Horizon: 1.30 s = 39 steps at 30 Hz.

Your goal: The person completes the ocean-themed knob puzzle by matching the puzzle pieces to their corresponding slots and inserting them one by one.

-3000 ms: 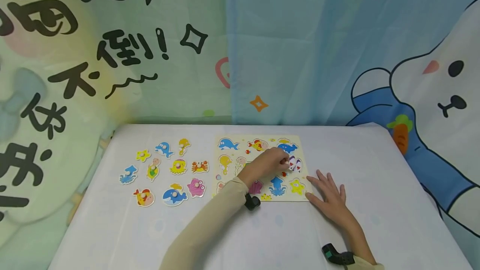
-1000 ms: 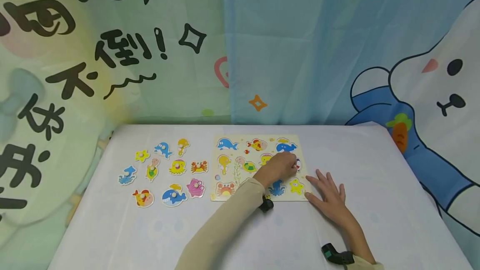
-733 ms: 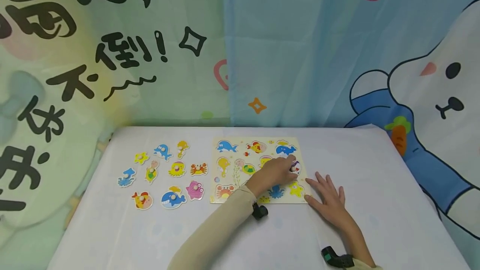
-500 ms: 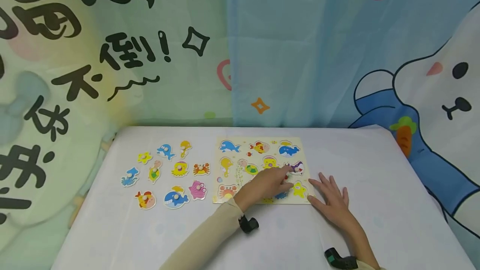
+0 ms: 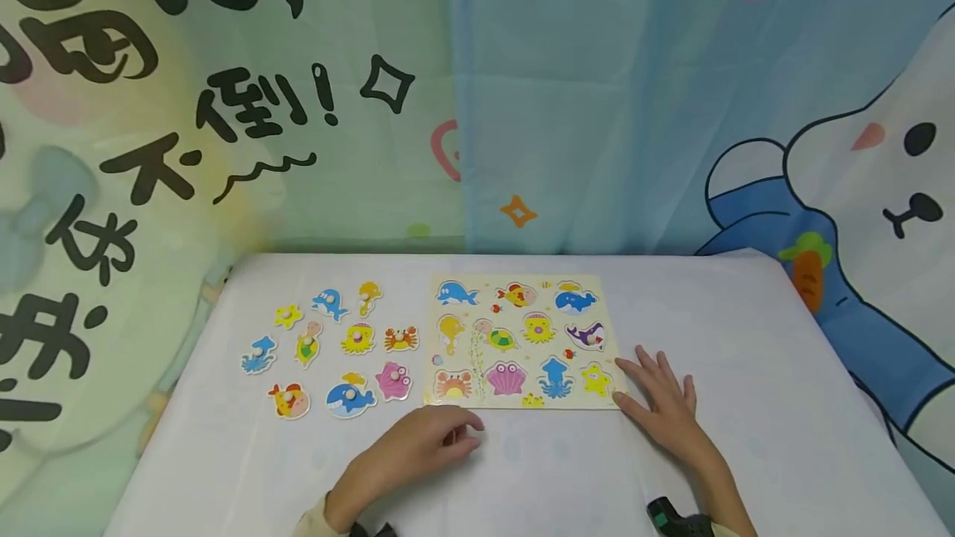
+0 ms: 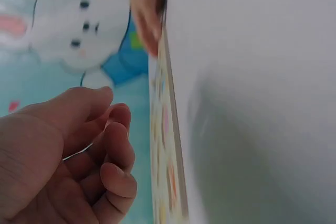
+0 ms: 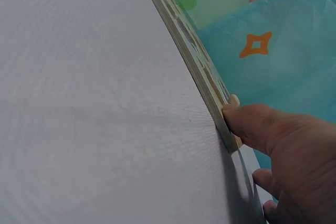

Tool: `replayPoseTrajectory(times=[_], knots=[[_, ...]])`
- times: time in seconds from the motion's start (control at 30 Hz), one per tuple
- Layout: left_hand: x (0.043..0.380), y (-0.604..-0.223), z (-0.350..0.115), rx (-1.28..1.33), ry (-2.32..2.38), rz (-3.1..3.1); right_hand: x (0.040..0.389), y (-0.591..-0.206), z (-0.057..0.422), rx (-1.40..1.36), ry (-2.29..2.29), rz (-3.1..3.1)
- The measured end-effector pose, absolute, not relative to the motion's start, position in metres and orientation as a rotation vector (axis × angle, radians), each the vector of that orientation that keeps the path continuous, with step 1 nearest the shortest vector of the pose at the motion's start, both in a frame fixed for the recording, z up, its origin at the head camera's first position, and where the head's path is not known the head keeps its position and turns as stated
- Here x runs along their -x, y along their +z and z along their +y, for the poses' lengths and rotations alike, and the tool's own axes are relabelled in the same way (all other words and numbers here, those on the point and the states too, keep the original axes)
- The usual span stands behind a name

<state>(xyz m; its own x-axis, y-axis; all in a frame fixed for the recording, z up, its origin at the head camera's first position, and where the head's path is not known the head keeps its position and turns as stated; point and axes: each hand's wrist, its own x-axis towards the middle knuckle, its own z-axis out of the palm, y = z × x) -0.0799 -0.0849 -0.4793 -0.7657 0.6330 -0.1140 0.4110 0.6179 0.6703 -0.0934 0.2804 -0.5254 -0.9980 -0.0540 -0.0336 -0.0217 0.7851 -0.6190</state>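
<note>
My left hand (image 5: 421, 450) hovers in front of the pegboard puzzle (image 5: 477, 400)'s lower left corner; its fingers are loosely curled and hold nothing, as the left wrist view also shows. The puzzle board is pale yellow with sea-animal pictures. A purple-and-white whale piece (image 5: 585, 336) lies in its place at the board's right side. My right hand (image 5: 664, 404) is spread flat on the table, its thumb and a fingertip touching the board's right edge. In the right wrist view the thumb (image 7: 252, 121) rests on the board's corner.
Left of the board lie several loose knobbed pieces, among them a crab (image 5: 401, 339), a pink shell (image 5: 393, 380), a blue whale (image 5: 350, 396), a fish (image 5: 289, 400) and a star (image 5: 287, 316). A white cloth covers the table (image 5: 537, 487). Behind hangs a printed curtain (image 5: 582, 106).
My left hand has let go of the purple whale piece, which it fingered and pressed on the board, and drawn back left and nearer. My right hand has stayed at the board's edge.
</note>
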Motion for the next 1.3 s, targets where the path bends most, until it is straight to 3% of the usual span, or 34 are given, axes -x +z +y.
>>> replayPoseTrajectory(times=[0.17,0.47,0.87,1.3], knots=[[0.064,-0.473,-0.129,-0.609,0.963,2.557,0.093,-0.523,0.280,0.041,-0.986,2.917],[0.073,-0.462,-0.163,-0.562,0.913,2.747,0.093,-0.525,0.280,0.062,-1.015,2.927],[0.116,-0.474,-0.167,-0.698,0.704,2.981,0.093,-0.524,0.277,0.035,-1.000,2.911],[0.138,-0.488,-0.163,-0.334,0.809,2.717,0.094,-0.524,0.278,0.046,-0.981,2.925]])
